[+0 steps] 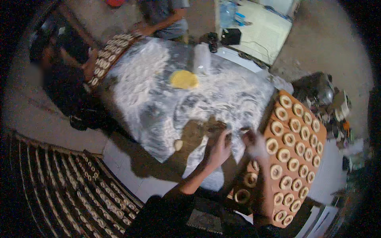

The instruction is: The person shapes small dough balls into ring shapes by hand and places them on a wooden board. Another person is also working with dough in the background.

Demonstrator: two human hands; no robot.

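Note:
Above the near edge of a flour-dusted table (158, 131), my left hand (219, 150) is raised with its fingers pointing away from me. Blur and shadow keep me from telling whether it grips anything. Close by on the right, my right hand (256, 146) is smeared by motion, its fingers unclear. Beside it lies an orange-brown board (265, 174) covered with rows of pale dough rings (283, 154). Left of my left hand, a small lump of dough (178, 144) rests on the table. Farther back sits a round yellow mass (183, 79), perhaps dough.
A clear plastic container or bag (201, 58) stands at the table's far side. Two other people work at the far left, near a second tray of rings (107, 57). A slatted rack (79, 186) of rings fills the lower left. Clutter (317, 89) lies at far right.

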